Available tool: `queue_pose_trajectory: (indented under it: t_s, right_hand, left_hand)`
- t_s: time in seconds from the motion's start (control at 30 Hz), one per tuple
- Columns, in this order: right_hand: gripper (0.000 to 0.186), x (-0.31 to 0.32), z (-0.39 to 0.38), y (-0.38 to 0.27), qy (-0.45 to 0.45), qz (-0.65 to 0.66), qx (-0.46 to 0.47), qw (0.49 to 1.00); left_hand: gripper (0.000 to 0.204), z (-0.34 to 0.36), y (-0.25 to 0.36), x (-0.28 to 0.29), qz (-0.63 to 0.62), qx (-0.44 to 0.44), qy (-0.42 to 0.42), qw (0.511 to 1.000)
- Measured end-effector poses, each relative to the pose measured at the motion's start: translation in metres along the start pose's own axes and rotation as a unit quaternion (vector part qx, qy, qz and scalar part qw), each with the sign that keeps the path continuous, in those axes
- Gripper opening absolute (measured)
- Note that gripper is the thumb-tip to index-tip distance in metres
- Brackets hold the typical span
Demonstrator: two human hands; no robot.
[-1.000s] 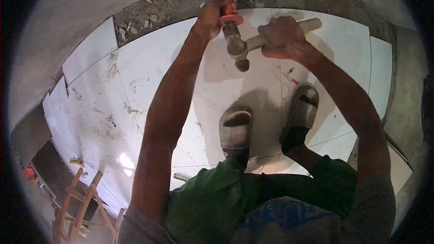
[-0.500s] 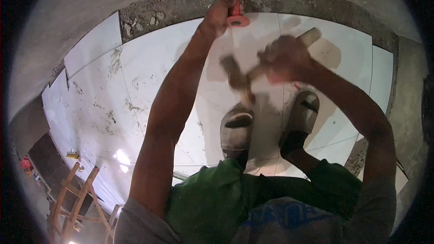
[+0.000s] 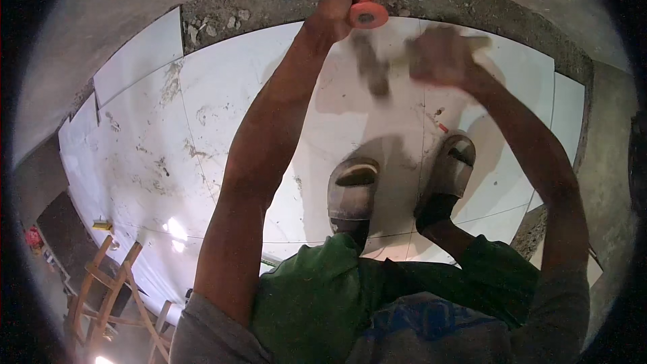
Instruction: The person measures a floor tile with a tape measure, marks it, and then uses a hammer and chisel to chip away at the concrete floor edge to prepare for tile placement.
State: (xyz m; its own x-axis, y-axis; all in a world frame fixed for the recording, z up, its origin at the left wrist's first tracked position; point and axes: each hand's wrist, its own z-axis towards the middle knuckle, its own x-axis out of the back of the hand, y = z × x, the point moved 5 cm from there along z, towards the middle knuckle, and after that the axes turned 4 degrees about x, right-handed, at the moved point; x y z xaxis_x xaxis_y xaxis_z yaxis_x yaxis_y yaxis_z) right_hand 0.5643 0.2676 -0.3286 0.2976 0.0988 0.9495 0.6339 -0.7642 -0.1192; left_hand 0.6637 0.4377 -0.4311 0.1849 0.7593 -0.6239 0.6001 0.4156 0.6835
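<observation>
My left hand (image 3: 334, 11) is wrapped round the red guarded grip of a chisel (image 3: 369, 16). The chisel's metal shaft points away toward the strip of rough rubble and mortar (image 3: 283, 1) along the wall. To the right, my right hand (image 3: 439, 57), smeared by motion, grips a hammer (image 3: 372, 71) by its pale wooden handle. The hammer's blurred head hangs just below the chisel's round guard, apart from it, over the white floor tiles (image 3: 263, 71).
My slippered feet (image 3: 350, 192) stand on the tiles. A small red piece (image 3: 443, 128) lies by the right foot. Smears of mortar mark the left tiles. Wooden trestle legs (image 3: 111, 290) and a yellow item (image 3: 102, 225) are at lower left. Walls curve round the far side.
The hammer and my right hand have moved farther away, bringing the hammer head nearer the chisel. My left hand and the chisel have shifted slightly right and away.
</observation>
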Motion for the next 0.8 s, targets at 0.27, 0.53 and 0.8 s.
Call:
queue_pose_trajectory:
  t_s: [0.27, 0.53, 0.8]
  right_hand:
    - [0.027, 0.014, -0.029, -0.057, 0.002, 0.066, 0.012, 0.998]
    - [0.027, -0.001, -0.038, -0.076, 0.152, 0.054, 0.101, 0.982]
    - [0.027, 0.014, -0.027, -0.114, 0.158, 0.091, 0.158, 0.971]
  left_hand:
    - [0.022, -0.045, 0.02, 0.015, 0.159, -0.058, 0.047, 0.985]
    - [0.024, -0.086, 0.027, 0.031, 0.04, 0.038, 0.114, 0.992]
    - [0.026, -0.082, 0.023, 0.055, 0.02, 0.03, 0.081, 0.996]
